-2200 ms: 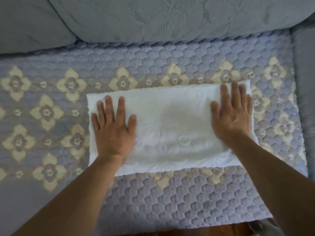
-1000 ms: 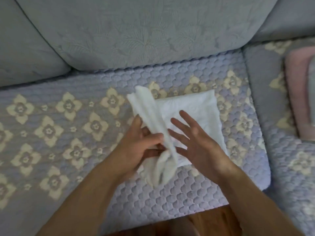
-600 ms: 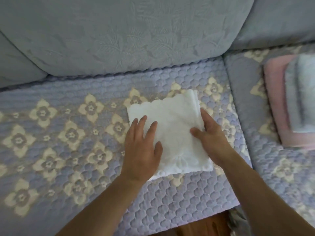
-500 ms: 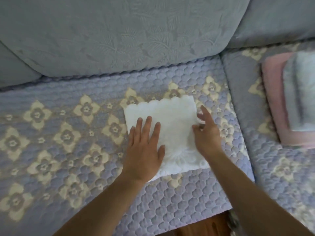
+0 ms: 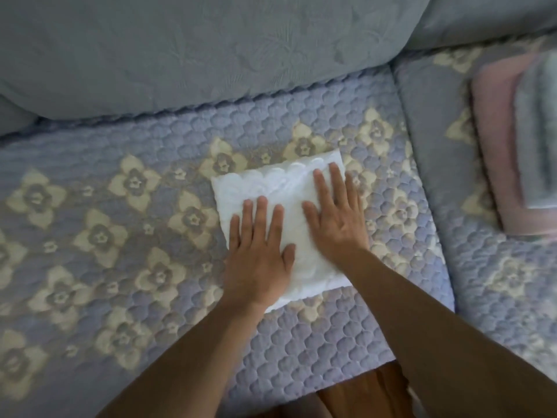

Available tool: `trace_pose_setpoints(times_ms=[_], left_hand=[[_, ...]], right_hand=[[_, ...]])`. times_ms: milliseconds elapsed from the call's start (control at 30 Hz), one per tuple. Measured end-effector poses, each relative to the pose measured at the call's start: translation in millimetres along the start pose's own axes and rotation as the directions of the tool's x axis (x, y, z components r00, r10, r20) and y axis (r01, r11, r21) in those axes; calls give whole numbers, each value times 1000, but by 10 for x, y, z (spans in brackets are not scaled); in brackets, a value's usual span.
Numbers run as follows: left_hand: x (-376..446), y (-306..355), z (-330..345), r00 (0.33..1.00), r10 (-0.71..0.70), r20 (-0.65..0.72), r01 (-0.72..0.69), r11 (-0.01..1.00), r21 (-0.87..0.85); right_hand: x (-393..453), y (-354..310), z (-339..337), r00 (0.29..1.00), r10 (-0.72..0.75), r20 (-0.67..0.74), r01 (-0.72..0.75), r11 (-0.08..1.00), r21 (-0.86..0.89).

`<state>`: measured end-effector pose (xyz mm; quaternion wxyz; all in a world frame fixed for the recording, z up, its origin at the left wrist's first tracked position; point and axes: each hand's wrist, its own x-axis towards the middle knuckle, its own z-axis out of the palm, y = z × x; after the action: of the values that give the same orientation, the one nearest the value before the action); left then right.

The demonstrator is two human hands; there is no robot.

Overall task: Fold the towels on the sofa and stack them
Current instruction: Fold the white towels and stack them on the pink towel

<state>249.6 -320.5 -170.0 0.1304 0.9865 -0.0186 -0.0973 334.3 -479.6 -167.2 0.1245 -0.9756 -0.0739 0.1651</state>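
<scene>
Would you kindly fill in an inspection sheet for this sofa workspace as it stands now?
Surface: quilted sofa cover with flower pattern, lying flat.
Job's things: white towel folded into a small rectangle on the middle seat; pink towel with a grey towel on top, stacked on the seat to the right.
Clutter: nothing seen.
Hands: left hand and right hand both flat on the white towel, fingers straight.
Cables: nothing seen.
Surroundings: grey back cushions behind; wooden floor at the sofa's front edge.
</scene>
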Motion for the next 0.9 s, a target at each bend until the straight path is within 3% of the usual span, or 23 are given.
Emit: trace_pose_setpoints(times_ms=[67,133,167,200,233,267,300,333,400,467,500,533,600,733,767,833,900], left_hand=[[-66,-26,-140,999,-21,-24,19,996,-83],[-206,-93,-256,972,-230,-51,207,938,-279],[-273,-136,-335,913,-407,34,372,794,-481],[-301,-138,-453,807,-551,210,529,519,-672],[-338,-142,-489,692,-589,417,633,219,-742],[-351,-132,-522,609,-547,574,693,15,-721],[-369,-125,-526,580,-479,659,729,-53,-682],[-402,-106,-547,572,-400,716,754,-87,-651],[-475,-89,-595,526,-296,797,797,-154,-584],[-570,-94,-739,509,-243,826,792,-244,-559],[-635,-82,-889,491,-202,847,798,-285,-531],[-712,-52,-1023,489,-129,863,801,-326,-502],[-837,124,-1335,482,-35,875,834,-288,-471],[-834,741,-1814,435,-1,901,882,-203,-426],[-754,919,-1914,454,-20,891,880,-146,-452],[-516,1338,-2175,569,-72,820,819,-49,-572],[-250,1866,-2509,692,-41,720,717,-77,-693]], right_hand=[[-55,3,-151,994,109,-2,-108,988,113],[-160,58,-333,942,335,24,-327,899,291],[-230,68,-408,899,432,75,-429,830,357],[-285,70,-461,862,491,129,-501,780,375],[-330,67,-498,830,524,191,-555,745,369],[-355,72,-530,794,544,269,-607,699,378],[-369,76,-574,745,555,370,-667,615,420],[-395,73,-647,689,536,488,-724,481,494],[-494,102,-833,576,363,732,-813,164,559],[-718,111,-1031,539,188,821,-834,-20,552],[-879,111,-1150,540,169,824,-826,-80,558],[-1050,101,-1241,538,168,826,-819,-129,560],[-1451,102,-1494,525,203,827,-803,-204,560],[-2123,283,-2046,495,292,818,-757,-318,571],[-2199,365,-2229,503,317,804,-732,-339,592],[-2242,594,-2646,542,372,753,-656,-373,656],[-2210,892,-3144,643,389,660,-561,-347,751]])
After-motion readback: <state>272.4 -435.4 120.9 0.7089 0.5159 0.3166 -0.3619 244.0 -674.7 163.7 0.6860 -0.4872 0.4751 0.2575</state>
